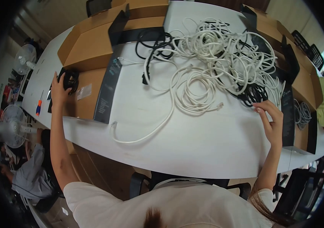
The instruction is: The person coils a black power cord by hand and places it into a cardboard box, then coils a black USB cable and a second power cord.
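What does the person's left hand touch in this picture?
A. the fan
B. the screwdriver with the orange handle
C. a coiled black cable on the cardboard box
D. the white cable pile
C: the left hand lies on a coiled black cable on top of the cardboard box, while the right hand reaches the black cables beside the white cable pile.

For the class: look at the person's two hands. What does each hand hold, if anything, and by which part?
The left hand grips a black cable coil by its near edge. The right hand touches the black cable with its fingertips; no closed grip shows.
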The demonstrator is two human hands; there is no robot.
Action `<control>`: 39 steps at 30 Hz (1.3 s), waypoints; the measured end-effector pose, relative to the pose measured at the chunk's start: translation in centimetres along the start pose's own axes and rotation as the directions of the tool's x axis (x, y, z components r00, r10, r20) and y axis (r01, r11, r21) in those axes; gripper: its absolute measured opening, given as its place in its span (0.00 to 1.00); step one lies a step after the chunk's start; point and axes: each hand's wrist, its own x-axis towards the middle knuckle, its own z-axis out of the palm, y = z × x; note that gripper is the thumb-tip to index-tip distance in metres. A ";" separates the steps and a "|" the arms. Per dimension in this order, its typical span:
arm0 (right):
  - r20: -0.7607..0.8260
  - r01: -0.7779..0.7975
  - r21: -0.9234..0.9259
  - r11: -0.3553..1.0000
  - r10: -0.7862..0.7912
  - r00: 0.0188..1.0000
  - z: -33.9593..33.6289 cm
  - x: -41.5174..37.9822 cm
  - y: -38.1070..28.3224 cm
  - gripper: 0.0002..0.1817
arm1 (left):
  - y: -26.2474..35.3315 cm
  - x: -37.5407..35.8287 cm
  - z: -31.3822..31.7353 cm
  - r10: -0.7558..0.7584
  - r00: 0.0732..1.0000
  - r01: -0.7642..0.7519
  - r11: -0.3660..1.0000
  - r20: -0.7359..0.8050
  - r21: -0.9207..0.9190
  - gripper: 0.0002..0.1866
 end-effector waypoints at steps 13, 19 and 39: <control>0.251 0.050 -0.255 0.966 0.017 0.968 -1.8 -1.6 -0.9 0.06 | 25.4 -8.2 -16.7 0.501 0.845 -0.444 0.460 -0.188 -0.769 0.21; -0.020 -0.036 -0.531 0.847 0.029 0.999 -3.9 -0.8 1.9 0.09 | 33.4 -12.1 -14.4 0.786 0.616 -0.540 0.371 -0.054 -0.755 0.22; 0.046 0.160 -0.478 0.864 -0.157 0.987 -0.7 -1.7 5.1 0.12 | 36.5 -13.0 -12.4 0.617 0.774 -0.438 0.359 -0.143 -0.824 0.16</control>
